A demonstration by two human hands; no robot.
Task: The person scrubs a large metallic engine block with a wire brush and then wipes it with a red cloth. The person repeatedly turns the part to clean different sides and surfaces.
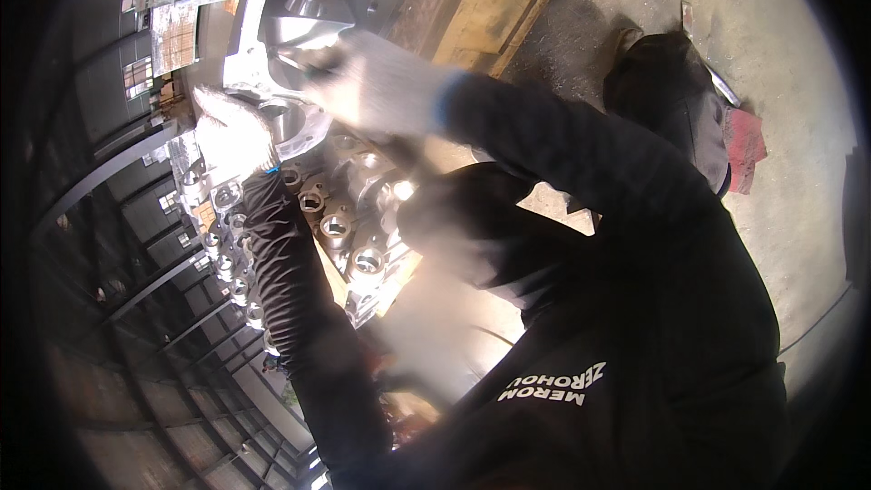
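Observation:
A large machined metal casting (255, 34) with open cavities and round bores stands before me at the upper left. My left hand (235, 139), in a pale glove with a blue cuff edge, lies against its near left edge; glare hides the fingers. My right hand (367, 85), in a similar glove and blurred, is at the casting's large cavity. Something thin and bright shows by its fingertips, too blurred to name or to tell whether it is held. Both sleeves are black.
Several smaller metal castings with round bores (368, 260) stand below the large one. Wooden boards (500, 7) lie beyond my right arm. On the concrete floor (782, 47) are a red piece (745, 150) and a metal bar (722, 87), beside dark cloth.

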